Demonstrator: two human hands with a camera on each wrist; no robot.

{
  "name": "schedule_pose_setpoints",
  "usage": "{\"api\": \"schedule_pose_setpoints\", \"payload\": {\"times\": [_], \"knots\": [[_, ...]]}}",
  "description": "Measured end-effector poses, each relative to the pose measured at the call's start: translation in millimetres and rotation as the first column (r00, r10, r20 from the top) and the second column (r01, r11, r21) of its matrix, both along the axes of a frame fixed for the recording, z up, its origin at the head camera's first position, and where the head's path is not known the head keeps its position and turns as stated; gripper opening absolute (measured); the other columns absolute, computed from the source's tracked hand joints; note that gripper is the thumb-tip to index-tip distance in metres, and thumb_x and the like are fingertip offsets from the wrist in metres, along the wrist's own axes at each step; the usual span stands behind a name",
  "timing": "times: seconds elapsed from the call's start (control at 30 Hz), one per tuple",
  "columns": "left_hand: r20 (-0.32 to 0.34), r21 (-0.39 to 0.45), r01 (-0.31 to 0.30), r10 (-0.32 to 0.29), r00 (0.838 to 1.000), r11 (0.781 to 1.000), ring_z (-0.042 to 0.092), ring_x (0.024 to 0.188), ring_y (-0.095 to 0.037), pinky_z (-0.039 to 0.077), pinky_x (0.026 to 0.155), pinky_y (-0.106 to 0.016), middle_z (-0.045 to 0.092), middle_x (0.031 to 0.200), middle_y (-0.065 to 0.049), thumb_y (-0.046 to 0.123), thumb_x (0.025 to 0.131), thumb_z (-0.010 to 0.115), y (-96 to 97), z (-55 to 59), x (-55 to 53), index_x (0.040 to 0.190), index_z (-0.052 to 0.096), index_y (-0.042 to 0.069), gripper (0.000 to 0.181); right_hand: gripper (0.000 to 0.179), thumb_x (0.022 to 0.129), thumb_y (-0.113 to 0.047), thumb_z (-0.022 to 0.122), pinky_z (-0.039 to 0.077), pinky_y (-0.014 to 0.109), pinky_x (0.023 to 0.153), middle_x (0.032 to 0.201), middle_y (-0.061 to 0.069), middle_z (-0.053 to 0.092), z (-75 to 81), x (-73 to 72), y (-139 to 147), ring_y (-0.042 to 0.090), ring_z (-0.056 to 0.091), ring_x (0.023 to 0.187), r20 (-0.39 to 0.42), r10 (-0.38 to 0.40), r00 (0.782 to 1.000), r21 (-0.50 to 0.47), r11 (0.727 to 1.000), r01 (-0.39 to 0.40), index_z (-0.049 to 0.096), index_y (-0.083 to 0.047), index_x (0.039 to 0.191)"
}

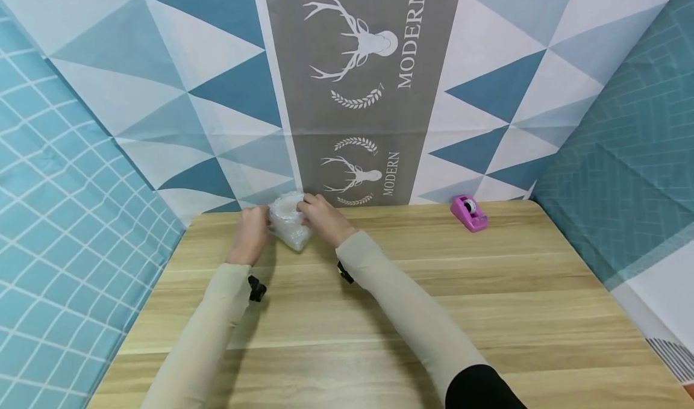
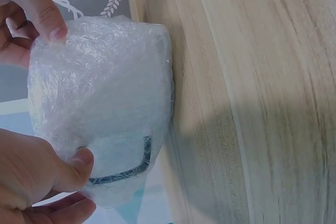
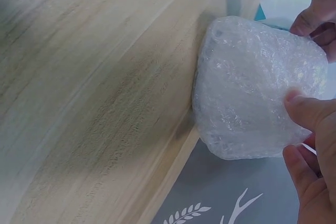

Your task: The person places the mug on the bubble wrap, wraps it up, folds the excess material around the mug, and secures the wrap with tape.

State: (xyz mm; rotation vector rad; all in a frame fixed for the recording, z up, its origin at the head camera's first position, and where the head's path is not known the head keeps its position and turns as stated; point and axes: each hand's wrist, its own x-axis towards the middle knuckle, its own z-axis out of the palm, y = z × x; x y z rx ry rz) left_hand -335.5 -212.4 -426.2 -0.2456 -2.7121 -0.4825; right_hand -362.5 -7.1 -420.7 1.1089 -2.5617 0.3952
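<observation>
A cup-shaped bundle in clear bubble wrap [image 1: 293, 225] stands at the table's far edge, between both hands. A dark curved line shows through the bubble wrap [image 2: 105, 77] in the left wrist view. My left hand [image 1: 252, 234] pinches the wrap at the bundle's left side, thumb on the plastic. On the opposite side, my right hand [image 1: 325, 217] grips the upper edge, its thumb pressed on the wrap [image 3: 252, 87] in the right wrist view. What is inside stays hidden under the cloudy layers.
A pink tape dispenser [image 1: 469, 214] sits at the back right of the wooden table [image 1: 434, 300]. Behind the far edge hangs a patterned cloth [image 1: 358, 120] with deer heads and triangles. Blue gridded fabric [image 1: 70, 216] borders the left side.
</observation>
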Motion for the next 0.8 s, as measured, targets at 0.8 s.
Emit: {"api": "schedule_pose_setpoints", "payload": {"times": [0.8], "knots": [[-0.021,-0.038,-0.01,0.009,1.0,0.999,0.07,0.09,-0.049,0.059,0.076,-0.058,0.074,0.091,-0.027,-0.01,0.094,0.059,-12.3,-2.8,-12.5,0.09,0.069,-0.005,0.012,0.024,0.098,-0.017,0.07,0.053,0.03,0.098,0.12,0.009,0.063,-1.4,-7.2,-14.2,0.027,0.061,0.106,-0.019,-0.035,0.999,0.013,0.999,0.035,0.066,-0.005,0.118]]}}
